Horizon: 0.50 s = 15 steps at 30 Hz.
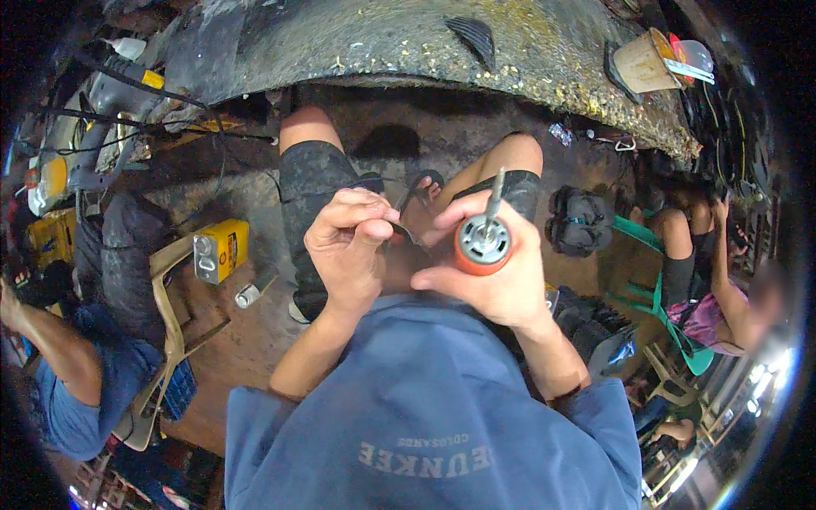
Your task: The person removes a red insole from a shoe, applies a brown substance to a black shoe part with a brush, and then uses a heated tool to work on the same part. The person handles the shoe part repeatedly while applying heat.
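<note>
My right hand [523,293] is wrapped round the orange-red body of a small rotary tool [484,241]. Its round grey metal end faces up, with vent slots, and a thin metal shaft sticks out of it. My left hand [347,242] is closed in a pinch just left of the tool, over my lap. Something thin and dark shows by its fingertips, too small to make out. Behind the hands, a dark cord or strap crosses near my knees.
A worn, littered workbench [365,51] curves across the far side, bearing a dark ridged piece [473,40] and a beige bucket [643,64]. On the floor are a yellow can [222,252] and black slippers [579,221]. People sit close on both sides, one by a green chair [654,310].
</note>
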{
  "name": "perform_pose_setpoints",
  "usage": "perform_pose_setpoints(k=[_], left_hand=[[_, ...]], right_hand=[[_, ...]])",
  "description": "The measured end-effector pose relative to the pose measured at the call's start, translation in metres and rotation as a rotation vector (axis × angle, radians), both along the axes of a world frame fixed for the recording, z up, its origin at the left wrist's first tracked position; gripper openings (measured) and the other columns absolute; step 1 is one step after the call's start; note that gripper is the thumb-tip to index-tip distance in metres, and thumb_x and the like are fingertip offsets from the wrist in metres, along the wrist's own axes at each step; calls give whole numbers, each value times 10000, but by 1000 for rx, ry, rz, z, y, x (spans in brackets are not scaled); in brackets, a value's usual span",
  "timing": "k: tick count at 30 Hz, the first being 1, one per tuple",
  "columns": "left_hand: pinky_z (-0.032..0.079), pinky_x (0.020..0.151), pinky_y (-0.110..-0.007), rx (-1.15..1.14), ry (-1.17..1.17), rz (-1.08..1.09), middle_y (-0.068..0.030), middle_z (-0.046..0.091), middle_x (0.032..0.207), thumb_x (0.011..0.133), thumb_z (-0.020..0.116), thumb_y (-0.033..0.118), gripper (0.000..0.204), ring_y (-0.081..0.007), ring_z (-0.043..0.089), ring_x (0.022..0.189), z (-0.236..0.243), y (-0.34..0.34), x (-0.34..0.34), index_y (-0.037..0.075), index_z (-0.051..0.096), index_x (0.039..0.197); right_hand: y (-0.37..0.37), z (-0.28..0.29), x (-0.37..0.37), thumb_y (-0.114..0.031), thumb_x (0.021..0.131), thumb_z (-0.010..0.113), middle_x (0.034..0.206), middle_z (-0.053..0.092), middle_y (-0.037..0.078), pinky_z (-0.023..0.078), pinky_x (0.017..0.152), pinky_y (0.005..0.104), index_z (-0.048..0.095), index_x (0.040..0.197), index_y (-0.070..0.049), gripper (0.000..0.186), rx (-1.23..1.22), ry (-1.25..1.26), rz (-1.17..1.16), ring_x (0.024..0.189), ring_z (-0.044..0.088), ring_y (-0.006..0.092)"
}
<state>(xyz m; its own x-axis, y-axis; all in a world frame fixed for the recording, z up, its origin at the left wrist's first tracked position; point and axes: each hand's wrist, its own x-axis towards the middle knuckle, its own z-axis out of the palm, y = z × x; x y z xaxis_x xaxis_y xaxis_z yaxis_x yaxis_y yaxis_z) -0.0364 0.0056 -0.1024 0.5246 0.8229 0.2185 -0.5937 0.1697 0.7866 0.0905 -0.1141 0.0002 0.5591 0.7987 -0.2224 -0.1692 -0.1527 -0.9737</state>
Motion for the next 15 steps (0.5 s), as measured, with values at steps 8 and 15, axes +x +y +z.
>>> perform_pose_setpoints(k=[8,15], left_hand=[[598,1013,-388,-38,335,-344,-295,714,1316,957,642,-184,312,-297,739,1162,29,2,-10,45,447,1041],[588,1055,-393,598,514,174,-260,770,1250,888,554,-237,337,-337,762,1190,32,8,-3,-41,662,1140]], right_hand=[[-1,-18,3,86,754,898,1120,756,96,585,927,338,693,1068,-47,398,17,-185,-216,1026,745,183],[-2,-9,13,6,786,946,1053,767,79,593,867,321,676,1091,-49,411,-6,-242,-329,979,736,167]])
